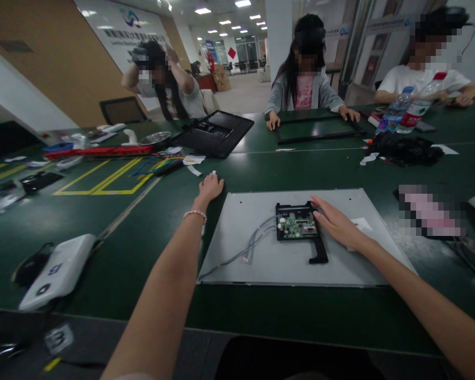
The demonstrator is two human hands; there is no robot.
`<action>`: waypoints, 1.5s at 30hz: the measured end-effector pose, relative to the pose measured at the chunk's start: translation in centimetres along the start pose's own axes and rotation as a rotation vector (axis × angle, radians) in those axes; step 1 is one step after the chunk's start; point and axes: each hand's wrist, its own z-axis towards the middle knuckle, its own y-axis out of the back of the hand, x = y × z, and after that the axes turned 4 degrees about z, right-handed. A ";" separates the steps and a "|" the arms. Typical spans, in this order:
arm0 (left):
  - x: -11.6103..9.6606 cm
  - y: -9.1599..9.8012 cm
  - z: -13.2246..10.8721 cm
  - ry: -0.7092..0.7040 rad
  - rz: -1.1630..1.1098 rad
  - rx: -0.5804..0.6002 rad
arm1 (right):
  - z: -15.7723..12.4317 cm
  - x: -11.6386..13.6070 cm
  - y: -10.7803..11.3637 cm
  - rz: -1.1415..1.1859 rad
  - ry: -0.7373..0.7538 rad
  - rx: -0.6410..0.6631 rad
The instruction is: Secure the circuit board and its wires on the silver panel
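A flat grey metal panel (257, 269) lies on the green table before me. On it sits a black plastic bracket (320, 252) with a green circuit board (295, 227) in it. Thin grey cables (251, 240) run from the board to the panel's lower left corner. My right hand (336, 224) rests with stretched fingers along the bracket's right edge, holding nothing. Just beyond the panel's far left corner, my left hand (211, 187) is on the table, its fingers curled together. A small white bit shows at its fingertips, too small to name.
A white box-shaped device (59, 272) lies at the left. Farther back are a black back cover (216, 132), paper scraps and wires. Across the table a person holds a black frame (320, 140). Two bottles (419, 108), a black bundle (406, 149) and a phone-like item (431, 211) are right.
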 end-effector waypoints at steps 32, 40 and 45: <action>-19.6 4.4 -12.0 -0.945 0.094 -0.189 | -0.5 1.4 1.3 -0.177 0.154 0.169; -20.7 3.3 -13.1 -0.866 0.049 -0.181 | -0.4 1.0 1.1 -0.129 0.156 0.139; -21.1 3.0 -13.3 -0.830 0.011 -0.179 | -0.3 0.9 1.1 -0.119 0.157 0.148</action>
